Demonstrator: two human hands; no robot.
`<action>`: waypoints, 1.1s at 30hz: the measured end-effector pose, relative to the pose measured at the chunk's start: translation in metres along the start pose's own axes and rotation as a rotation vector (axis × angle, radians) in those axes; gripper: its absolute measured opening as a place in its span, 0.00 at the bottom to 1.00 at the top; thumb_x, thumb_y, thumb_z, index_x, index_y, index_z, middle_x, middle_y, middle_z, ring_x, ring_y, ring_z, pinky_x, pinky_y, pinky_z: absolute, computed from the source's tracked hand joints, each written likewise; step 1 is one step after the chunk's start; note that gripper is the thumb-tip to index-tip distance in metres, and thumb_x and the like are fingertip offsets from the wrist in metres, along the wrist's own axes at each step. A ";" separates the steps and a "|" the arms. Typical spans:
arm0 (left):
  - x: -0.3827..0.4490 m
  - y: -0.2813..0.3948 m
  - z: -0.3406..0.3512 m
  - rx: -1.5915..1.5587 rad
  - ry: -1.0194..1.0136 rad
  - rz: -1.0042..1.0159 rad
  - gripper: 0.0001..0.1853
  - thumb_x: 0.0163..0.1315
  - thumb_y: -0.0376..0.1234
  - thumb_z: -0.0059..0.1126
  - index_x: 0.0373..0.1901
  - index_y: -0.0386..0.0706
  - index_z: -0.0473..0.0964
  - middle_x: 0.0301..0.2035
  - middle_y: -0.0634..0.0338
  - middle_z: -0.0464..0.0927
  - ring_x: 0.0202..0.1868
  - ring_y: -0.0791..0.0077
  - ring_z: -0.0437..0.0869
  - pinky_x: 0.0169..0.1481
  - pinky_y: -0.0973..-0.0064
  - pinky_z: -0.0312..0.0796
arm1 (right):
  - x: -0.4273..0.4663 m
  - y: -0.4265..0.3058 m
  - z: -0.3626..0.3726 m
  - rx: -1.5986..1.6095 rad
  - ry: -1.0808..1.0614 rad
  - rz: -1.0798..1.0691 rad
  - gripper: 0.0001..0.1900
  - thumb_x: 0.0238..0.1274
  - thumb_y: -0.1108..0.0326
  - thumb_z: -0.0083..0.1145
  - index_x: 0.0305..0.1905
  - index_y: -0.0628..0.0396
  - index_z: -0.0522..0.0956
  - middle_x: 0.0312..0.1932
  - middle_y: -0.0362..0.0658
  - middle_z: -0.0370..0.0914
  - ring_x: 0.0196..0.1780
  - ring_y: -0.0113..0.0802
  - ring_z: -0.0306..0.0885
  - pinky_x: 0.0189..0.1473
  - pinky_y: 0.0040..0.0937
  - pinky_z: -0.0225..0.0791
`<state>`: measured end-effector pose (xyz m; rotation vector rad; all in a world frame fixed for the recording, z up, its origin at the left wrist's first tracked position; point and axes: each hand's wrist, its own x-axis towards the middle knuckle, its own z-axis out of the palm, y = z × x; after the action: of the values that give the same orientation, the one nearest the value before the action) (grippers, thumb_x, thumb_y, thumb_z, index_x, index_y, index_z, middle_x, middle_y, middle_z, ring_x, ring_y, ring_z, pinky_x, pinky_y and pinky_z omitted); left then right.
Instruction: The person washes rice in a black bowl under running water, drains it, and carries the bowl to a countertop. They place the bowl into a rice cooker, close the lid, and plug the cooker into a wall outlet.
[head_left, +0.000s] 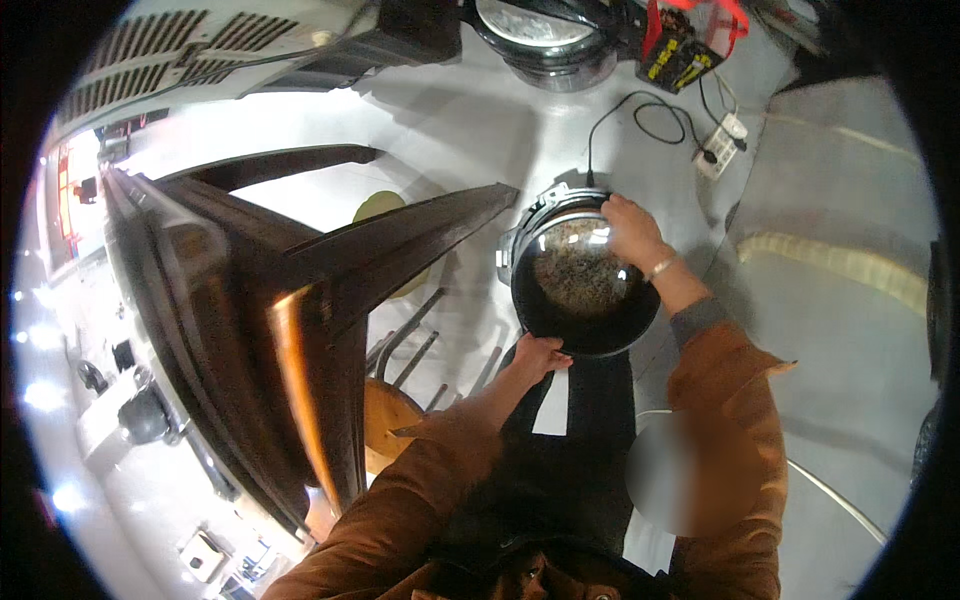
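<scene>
A round black inner pot (540, 319) is between my hands, with a mottled brown, grainy mass (576, 274) and bright light reflections inside it. My left hand (540, 356) grips its near rim. On the far right side, my right hand (636, 234) holds the rim, its thumb and fingers partly hidden. The pot overlaps a silver-and-black electric cooker (506, 259), whose body shows at the left and behind. How far the pot sits inside or above the cooker cannot be told. A black power cord (590, 161) runs from the cooker's far side.
A white power strip (721, 146) with plugs lies on the grey floor. Beyond are a black appliance with an open lid (547, 34) and a black-and-red bag (679, 56). A dark table (330, 300) stands at the left, beside a round wooden stool (390, 420).
</scene>
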<state>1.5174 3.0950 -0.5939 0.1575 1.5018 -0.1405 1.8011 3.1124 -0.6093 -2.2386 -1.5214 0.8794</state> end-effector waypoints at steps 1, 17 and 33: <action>0.009 0.001 -0.001 0.162 -0.053 0.089 0.12 0.55 0.21 0.52 0.41 0.33 0.64 0.27 0.47 0.72 0.22 0.56 0.79 0.31 0.57 0.80 | 0.004 0.006 0.011 0.058 -0.005 0.045 0.09 0.48 0.76 0.49 0.36 0.60 0.75 0.43 0.54 0.72 0.48 0.52 0.73 0.49 0.46 0.68; 0.069 -0.013 0.005 0.079 0.068 -0.231 0.12 0.62 0.35 0.48 0.41 0.34 0.68 0.35 0.46 0.74 0.37 0.48 0.81 0.42 0.53 0.77 | 0.027 -0.002 0.061 -0.258 0.153 0.313 0.14 0.43 0.74 0.57 0.40 0.56 0.74 0.45 0.45 0.68 0.54 0.42 0.66 0.52 0.40 0.61; -0.482 0.078 0.011 1.083 -0.270 1.082 0.16 0.60 0.28 0.55 0.48 0.36 0.66 0.32 0.54 0.77 0.34 0.65 0.82 0.39 0.73 0.73 | -0.265 -0.171 -0.002 1.177 -0.076 0.775 0.10 0.53 0.74 0.57 0.42 0.62 0.76 0.34 0.43 0.75 0.35 0.31 0.73 0.38 0.30 0.70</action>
<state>1.5124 3.1670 -0.1109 1.6948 0.7683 -0.0751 1.6094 2.9388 -0.4284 -1.7414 0.0879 1.5099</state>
